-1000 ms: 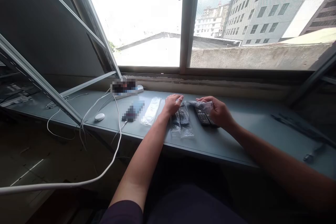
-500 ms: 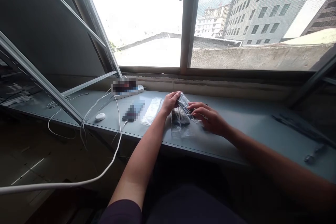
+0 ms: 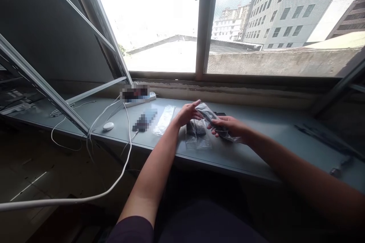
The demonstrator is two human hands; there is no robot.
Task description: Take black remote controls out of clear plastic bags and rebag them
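My right hand [image 3: 228, 127] grips a clear plastic bag [image 3: 205, 110] with something dark inside, holding it tilted above the shelf top. What the dark content is cannot be made out. Close to the bag's upper left end is my left hand [image 3: 188, 114], its fingers stretched and apart. Below both hands, a second clear bag [image 3: 196, 140] with dark block-like pieces in it lies flat. A dark flat item [image 3: 220, 114] shows partly behind the held bag; the right hand and bag cover the rest.
The grey-blue worktop [image 3: 262, 159] runs under a window. On the left lie a whitish plastic bag [image 3: 165, 119], a blurred-out phone-like item [image 3: 145, 120], a round white puck [image 3: 108, 126], white cables [image 3: 129, 152] and a power strip [image 3: 152, 96]. Slanted metal frame bars [image 3: 48, 78] stand at left.
My left hand has let go of the held bag's upper end, and its fingers have opened. My right hand has taken the bag in its grip and shifted slightly right.
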